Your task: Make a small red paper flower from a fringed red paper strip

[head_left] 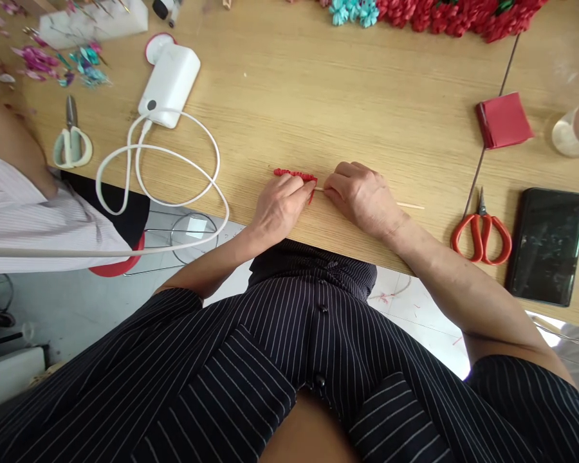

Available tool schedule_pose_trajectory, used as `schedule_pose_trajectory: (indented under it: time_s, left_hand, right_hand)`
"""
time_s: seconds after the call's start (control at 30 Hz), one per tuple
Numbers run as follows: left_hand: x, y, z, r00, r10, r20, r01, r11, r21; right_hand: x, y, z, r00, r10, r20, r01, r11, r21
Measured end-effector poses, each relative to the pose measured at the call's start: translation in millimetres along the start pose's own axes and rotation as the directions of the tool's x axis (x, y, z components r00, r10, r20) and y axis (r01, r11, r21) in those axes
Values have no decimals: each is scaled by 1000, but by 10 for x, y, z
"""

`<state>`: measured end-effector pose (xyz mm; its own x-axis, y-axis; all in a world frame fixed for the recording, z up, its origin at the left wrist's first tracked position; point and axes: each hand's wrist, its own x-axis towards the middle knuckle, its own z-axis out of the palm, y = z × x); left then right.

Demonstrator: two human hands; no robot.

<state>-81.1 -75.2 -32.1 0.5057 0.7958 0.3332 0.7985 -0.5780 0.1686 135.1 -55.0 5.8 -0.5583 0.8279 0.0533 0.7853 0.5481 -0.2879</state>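
Near the table's front edge, my left hand (280,204) is closed on a crinkled red strip (292,173), whose gathered end lies to the left beyond the fingers. A thin pale stick (410,206) runs under my right hand (361,196) and comes out between the two hands. The fingers of my right hand are pinched on this stick. A short red end hangs down beside my left fingertips, close to the stick.
On the wooden table (318,96), red-handled scissors (485,238), a black phone (547,247) and red squares (505,120) lie right. A white power bank (170,83) with looped cable and white-handled scissors (72,145) lie left, near another person's arm (9,135). Red flowers (444,14) line the back.
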Motion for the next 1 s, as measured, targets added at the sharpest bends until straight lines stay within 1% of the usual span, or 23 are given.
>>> schedule_pose_trajectory:
  time_s: [0.1,0.17,0.27,0.4,0.47,0.57,0.67,0.87,1.0]
  left_hand:
    - [-28,14,8,997,0,-80,-4,999,-41]
    - [-51,37,4,995,-5,-98,0,999,-53]
    - [-55,52,-3,998,-3,-67,0,999,-44]
    - [3,23,2,1000,23,6,-22,999,-23]
    - [32,5,6,999,25,26,-24,1000,-17]
    - [42,-3,3,999,47,27,-47,999,11]
    - [30,2,-4,997,78,25,-80,995,57]
    - [26,18,-15,997,75,35,-77,996,50]
    - [31,26,-14,995,94,17,-96,989,110]
  right_hand:
    - [12,6,61,1000,21,8,-21,1000,-23]
    - [14,4,79,1000,30,10,-29,999,-20]
    - [15,7,81,1000,25,-3,-25,1000,14]
    - [28,41,65,999,32,-4,-32,999,23]
    - [36,63,54,999,41,-14,-41,999,22]
    - [40,85,42,998,48,-32,-47,998,38]
    - [39,88,38,998,50,-25,-49,997,58]
    - [40,84,45,997,77,-7,-76,995,71]
    - [45,77,43,998,63,-20,-62,996,65]
